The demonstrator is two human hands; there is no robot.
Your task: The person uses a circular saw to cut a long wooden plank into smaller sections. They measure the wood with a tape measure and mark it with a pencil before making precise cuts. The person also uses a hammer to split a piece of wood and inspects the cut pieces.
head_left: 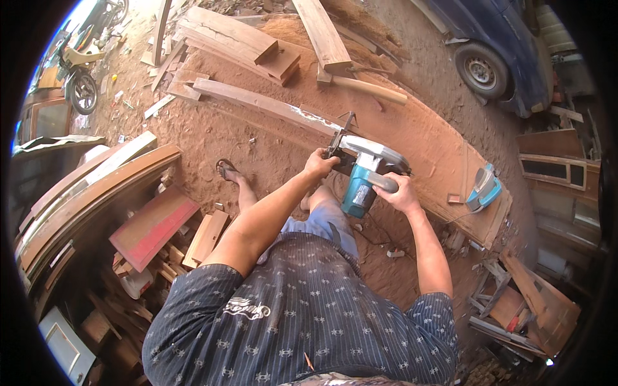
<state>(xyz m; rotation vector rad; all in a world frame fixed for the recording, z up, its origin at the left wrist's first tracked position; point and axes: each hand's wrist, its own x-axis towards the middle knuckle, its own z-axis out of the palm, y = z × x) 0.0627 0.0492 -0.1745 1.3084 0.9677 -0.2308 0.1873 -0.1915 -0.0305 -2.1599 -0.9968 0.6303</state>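
Observation:
A teal and grey circular saw [362,193] is held in front of me at the near end of a long wooden beam [257,103]. My right hand [400,193] wraps round the saw's grey rear handle. At the black base plate on the saw's left side, my left hand [318,165] has its fingers closed on the edge; the fingertips are partly hidden. The blade sits under the silver guard, so where it meets the wood cannot be seen. White marks show on the beam just beyond the saw.
A sawdust-covered bench board [444,154] carries a teal power planer [483,192] and thick planks [225,35]. Stacked boards [96,186] lie left, scrap wood [528,302] lower right. A blue vehicle [496,51] and a motorcycle [80,83] stand farther off. A cord [380,241] hangs by my legs.

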